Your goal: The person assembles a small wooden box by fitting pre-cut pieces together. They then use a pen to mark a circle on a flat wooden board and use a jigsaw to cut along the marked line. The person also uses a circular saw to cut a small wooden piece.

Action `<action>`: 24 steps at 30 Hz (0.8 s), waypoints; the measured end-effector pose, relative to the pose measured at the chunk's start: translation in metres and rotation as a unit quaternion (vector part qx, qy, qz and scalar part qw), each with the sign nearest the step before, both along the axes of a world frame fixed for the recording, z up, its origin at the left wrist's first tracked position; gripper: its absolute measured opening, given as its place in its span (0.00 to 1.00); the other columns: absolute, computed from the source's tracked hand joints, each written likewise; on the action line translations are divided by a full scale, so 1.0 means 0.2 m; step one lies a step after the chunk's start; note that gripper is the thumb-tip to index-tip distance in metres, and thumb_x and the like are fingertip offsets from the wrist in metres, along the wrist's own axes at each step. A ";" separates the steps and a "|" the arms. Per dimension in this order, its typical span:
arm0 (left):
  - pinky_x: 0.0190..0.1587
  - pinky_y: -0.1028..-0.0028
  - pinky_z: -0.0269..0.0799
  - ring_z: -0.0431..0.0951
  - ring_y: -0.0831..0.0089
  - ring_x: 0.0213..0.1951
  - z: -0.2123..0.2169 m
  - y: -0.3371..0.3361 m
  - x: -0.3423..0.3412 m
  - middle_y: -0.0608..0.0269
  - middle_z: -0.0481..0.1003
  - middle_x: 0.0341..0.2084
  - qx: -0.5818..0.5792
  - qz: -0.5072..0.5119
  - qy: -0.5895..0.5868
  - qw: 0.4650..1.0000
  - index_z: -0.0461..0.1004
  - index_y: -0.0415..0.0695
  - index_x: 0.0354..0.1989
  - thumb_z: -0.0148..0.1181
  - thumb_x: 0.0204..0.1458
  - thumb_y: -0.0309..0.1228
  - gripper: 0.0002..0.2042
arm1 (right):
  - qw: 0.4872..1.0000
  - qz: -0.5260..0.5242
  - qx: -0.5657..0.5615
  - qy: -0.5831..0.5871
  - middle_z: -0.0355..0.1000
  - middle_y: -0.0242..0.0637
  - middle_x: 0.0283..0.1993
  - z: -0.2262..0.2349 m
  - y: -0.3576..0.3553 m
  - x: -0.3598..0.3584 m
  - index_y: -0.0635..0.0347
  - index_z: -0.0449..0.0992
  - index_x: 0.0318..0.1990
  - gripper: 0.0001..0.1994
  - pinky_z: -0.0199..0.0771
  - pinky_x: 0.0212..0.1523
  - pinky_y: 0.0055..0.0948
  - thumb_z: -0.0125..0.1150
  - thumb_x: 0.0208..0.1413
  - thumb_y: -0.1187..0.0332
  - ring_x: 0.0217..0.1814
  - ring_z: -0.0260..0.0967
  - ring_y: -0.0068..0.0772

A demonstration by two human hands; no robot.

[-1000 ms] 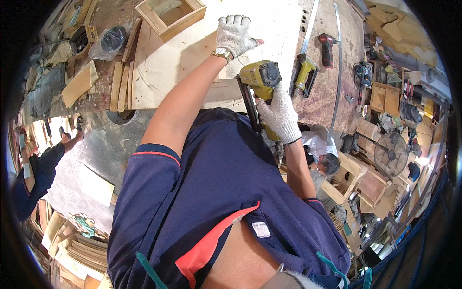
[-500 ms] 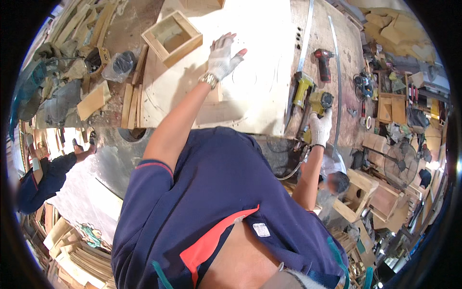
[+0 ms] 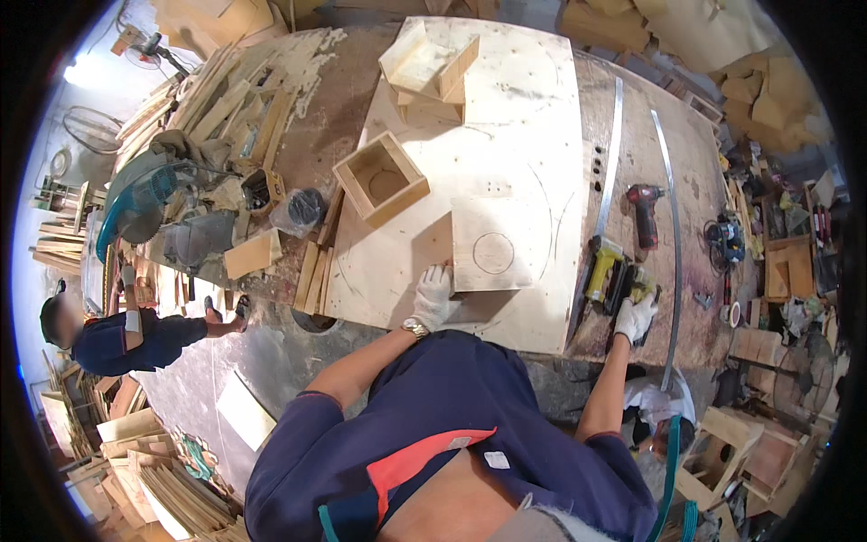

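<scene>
Wooden box point(image 3: 495, 221) at the centre of the frame. The left grip point(image 3: 435, 296) meets its lower-left corner; the right grip point(image 3: 636, 316), right of centre, covers a yellow nailer point(image 3: 642, 287). Neither grip's closure is discernible. Sound handling: nailer's nose kept clear of fingers.

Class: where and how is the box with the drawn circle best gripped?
Probably grip the box by its left and right sides, a palm on each, from the near edge: its flat top shows no handle; the left hand lies at its near left corner.
</scene>
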State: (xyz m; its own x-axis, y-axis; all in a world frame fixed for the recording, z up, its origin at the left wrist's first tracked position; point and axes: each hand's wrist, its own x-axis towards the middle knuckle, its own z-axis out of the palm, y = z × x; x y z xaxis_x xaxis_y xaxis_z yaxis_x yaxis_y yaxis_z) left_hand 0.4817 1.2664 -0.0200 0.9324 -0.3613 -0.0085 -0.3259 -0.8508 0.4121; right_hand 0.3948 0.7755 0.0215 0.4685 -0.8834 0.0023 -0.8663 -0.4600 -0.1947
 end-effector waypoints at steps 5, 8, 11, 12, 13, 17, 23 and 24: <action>0.57 0.58 0.74 0.77 0.54 0.53 0.09 -0.44 0.57 0.51 0.77 0.49 -0.043 0.065 -0.065 0.995 0.72 0.39 0.64 0.74 0.50 0.54 0.39 | 0.987 0.099 -0.086 -0.088 0.66 0.60 0.67 0.11 0.29 0.15 0.58 0.64 0.72 0.32 0.78 0.59 0.56 0.64 0.64 0.58 0.62 0.74 0.67; 0.61 0.51 0.72 0.76 0.48 0.55 0.27 -0.65 0.89 0.46 0.77 0.51 -0.111 0.083 -0.141 0.980 0.71 0.38 0.65 0.65 0.56 0.63 0.41 | 0.957 0.240 -0.118 -0.116 0.67 0.59 0.65 0.10 0.63 0.22 0.62 0.68 0.68 0.29 0.78 0.59 0.53 0.67 0.60 0.65 0.62 0.71 0.65; 0.65 0.49 0.69 0.74 0.47 0.62 0.41 -0.72 1.14 0.44 0.76 0.58 -0.088 0.102 -0.192 0.972 0.66 0.37 0.71 0.65 0.54 0.66 0.48 | 0.931 0.327 0.064 -0.146 0.69 0.54 0.59 0.04 0.96 0.23 0.61 0.68 0.67 0.28 0.78 0.60 0.51 0.67 0.60 0.66 0.59 0.72 0.59; 0.67 0.48 0.68 0.72 0.47 0.64 0.43 -0.70 1.21 0.44 0.74 0.61 -0.090 0.130 -0.228 0.961 0.65 0.36 0.72 0.66 0.53 0.67 0.50 | 0.929 0.353 0.053 -0.100 0.68 0.55 0.63 -0.01 1.07 0.23 0.62 0.68 0.66 0.27 0.79 0.60 0.48 0.66 0.60 0.68 0.61 0.72 0.58; 0.68 0.47 0.66 0.71 0.46 0.66 0.44 -0.67 1.30 0.43 0.73 0.63 -0.099 0.156 -0.265 0.947 0.63 0.35 0.74 0.66 0.52 0.67 0.52 | 0.931 0.332 0.109 -0.102 0.62 0.58 0.75 -0.07 1.19 0.25 0.60 0.66 0.71 0.32 0.69 0.73 0.52 0.65 0.61 0.63 0.74 0.64 0.62; 0.68 0.47 0.66 0.70 0.41 0.65 0.44 -0.42 1.77 0.33 0.70 0.65 -0.140 0.277 -0.268 0.912 0.59 0.32 0.74 0.74 0.52 0.57 0.51 | 0.930 0.362 0.057 -0.007 0.47 0.52 0.86 -0.21 1.34 0.18 0.54 0.61 0.79 0.39 0.29 0.84 0.66 0.60 0.62 0.50 0.89 0.35 0.62; 0.46 0.51 0.77 0.82 0.39 0.41 0.58 -0.23 2.21 0.37 0.81 0.34 -0.204 0.142 -0.111 0.962 0.79 0.31 0.48 0.67 0.58 0.47 0.26 | 0.928 0.368 0.052 -0.035 0.48 0.49 0.86 -0.24 1.31 0.17 0.53 0.63 0.78 0.39 0.32 0.84 0.64 0.61 0.62 0.49 0.89 0.38 0.60; 0.45 0.51 0.77 0.82 0.39 0.38 0.64 -0.22 2.18 0.37 0.81 0.30 -0.199 0.132 -0.154 0.959 0.80 0.31 0.44 0.66 0.59 0.47 0.24 | 0.928 0.367 0.068 -0.010 0.48 0.48 0.86 -0.24 1.31 0.17 0.53 0.63 0.78 0.39 0.32 0.84 0.63 0.61 0.62 0.49 0.89 0.38 0.60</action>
